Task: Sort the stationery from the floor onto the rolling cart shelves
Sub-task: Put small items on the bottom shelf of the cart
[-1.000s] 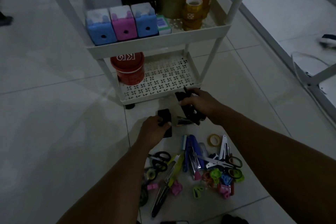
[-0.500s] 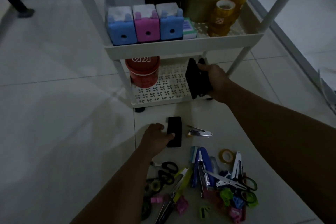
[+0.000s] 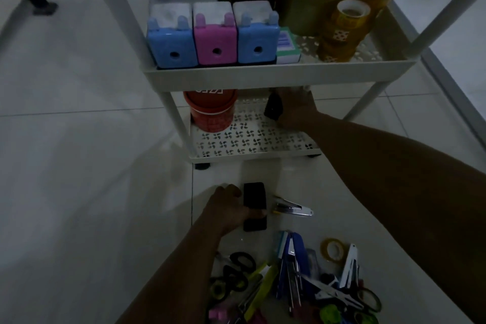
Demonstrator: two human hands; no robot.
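As the sorting of stationery goes on, a person's right hand (image 3: 295, 110) reaches under the middle shelf (image 3: 278, 76) of the white rolling cart, carrying a dark object (image 3: 273, 107) in over the perforated bottom shelf (image 3: 252, 139). The hand is partly hidden by the shelf above and blurred; its fingers appear curled round the object, which is tilted, and whether it touches the shelf cannot be told. A red tub (image 3: 211, 110) stands at the left of that shelf, apart from the hand.

On the tiled floor just before the cart, the left hand (image 3: 228, 208) holds a second black block (image 3: 254, 206), thumb laid across its near end and the other fingers curled along its left side. A silver stapler (image 3: 293, 208) lies just beside it to the right. Nearer the camera, the unsorted pile (image 3: 289, 284) of scissors, staplers, tape rolls and bright clips waits on the floor.

The step in hand looks to be setting the dark object down on the bottom shelf. The next move would call for releasing it squarely on the perforated surface, clear of the tub, then lifting the block from the floor to join it.

The middle shelf already carries three sharpeners (image 3: 214, 37) and rolls of tape (image 3: 349, 21).
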